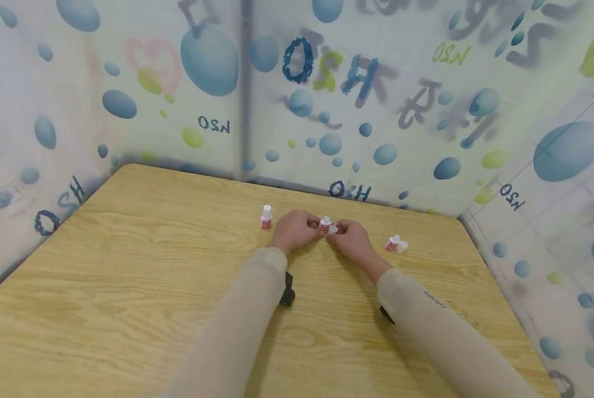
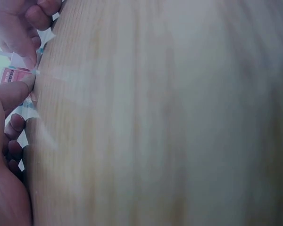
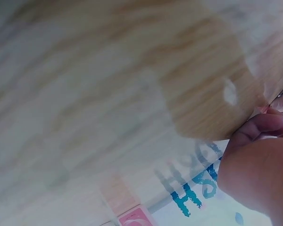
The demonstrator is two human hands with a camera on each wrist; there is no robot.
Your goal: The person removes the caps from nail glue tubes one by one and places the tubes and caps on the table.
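Though in grip (image 1: pixel 296 229), bottle (image 1: pixel 324 225) near table edge (image 1: pixel 322 197)

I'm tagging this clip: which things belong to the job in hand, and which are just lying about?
Part of the job:
left hand
small bottle it holds
right hand
white piece it pinches

Lying about, though perhaps for the same job:
capped bottle, far left
far-right bottle
loose white part beside it

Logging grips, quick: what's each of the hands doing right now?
Left hand: closed, holding a small red-labelled bottle.
Right hand: closed, pinching a small white piece, apparently a cap.
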